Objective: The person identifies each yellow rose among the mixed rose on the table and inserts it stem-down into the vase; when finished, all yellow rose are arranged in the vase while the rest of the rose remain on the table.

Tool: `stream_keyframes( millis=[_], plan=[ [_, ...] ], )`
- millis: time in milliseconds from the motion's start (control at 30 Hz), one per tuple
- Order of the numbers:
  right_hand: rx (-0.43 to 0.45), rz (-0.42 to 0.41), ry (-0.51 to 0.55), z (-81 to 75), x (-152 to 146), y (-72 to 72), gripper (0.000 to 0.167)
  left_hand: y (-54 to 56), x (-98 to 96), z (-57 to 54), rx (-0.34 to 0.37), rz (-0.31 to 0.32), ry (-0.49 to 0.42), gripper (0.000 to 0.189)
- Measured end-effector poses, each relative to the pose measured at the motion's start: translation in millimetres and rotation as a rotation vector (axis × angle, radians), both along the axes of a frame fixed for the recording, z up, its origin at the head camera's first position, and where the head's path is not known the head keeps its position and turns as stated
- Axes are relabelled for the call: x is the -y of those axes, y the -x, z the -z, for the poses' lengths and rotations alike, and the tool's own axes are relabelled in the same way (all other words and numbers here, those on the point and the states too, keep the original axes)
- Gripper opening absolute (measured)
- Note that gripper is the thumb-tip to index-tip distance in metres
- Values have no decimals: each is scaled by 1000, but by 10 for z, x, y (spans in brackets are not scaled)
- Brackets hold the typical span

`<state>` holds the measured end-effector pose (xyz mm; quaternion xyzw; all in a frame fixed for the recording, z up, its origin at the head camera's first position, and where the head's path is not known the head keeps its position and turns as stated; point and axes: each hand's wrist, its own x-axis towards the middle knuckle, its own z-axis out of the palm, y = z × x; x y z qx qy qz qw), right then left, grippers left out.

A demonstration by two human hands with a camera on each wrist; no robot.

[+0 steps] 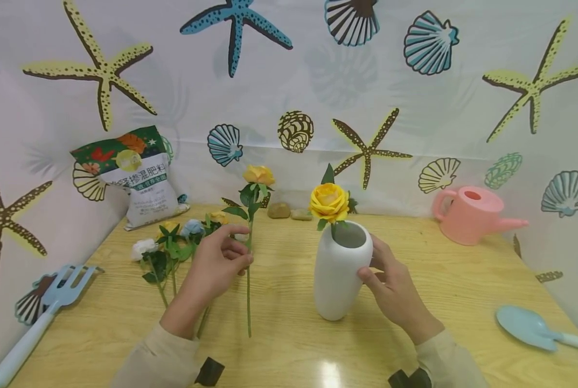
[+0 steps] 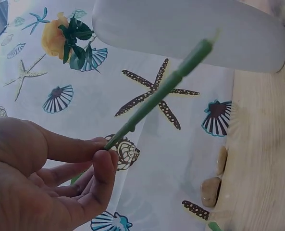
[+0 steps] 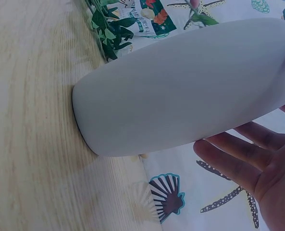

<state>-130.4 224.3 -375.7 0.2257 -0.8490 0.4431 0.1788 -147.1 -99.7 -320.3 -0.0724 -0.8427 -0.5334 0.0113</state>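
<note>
Between thumb and fingertips, my left hand [image 1: 223, 258] pinches the green stem of a yellow rose [image 1: 258, 175], held upright left of the vase. In the left wrist view the stem [image 2: 166, 89] slants up past the fingertips, its cut end overlapping the vase. My right hand [image 1: 390, 280] holds the white vase [image 1: 339, 280] from its right side, thumb toward the front and fingers behind. Another yellow rose [image 1: 329, 202] stands in the vase, its bloom above the rim. In the right wrist view the vase [image 3: 180, 91] has its base on the table, with fingers [image 3: 233, 154] against its side.
White, blue and yellow flowers [image 1: 145, 248] lie left of my left hand. A fertilizer bag [image 1: 148, 183] stands behind them. Far left is a blue hand fork [image 1: 65, 291]; at right are a pink watering can [image 1: 470, 215] and a blue trowel [image 1: 526, 326]. Stones [image 1: 279, 210] sit at the back.
</note>
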Motion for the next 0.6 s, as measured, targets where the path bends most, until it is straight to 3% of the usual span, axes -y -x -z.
stream_keyframes(
  millis=[167,300,433,600],
  plan=[
    [6,-2,7,-1,-12,-5,55,6,-122,-64,-64,-67,-99,46],
    [4,-4,8,-1,-15,2,56,1,-269,-132,-157,-148,-226,47],
    [0,-7,13,0,-18,9,56,-19,-432,-200,-324,-200,-387,46],
    [2,-11,18,1,-20,8,56,-34,-640,-273,-567,-216,-559,44]
  ],
)
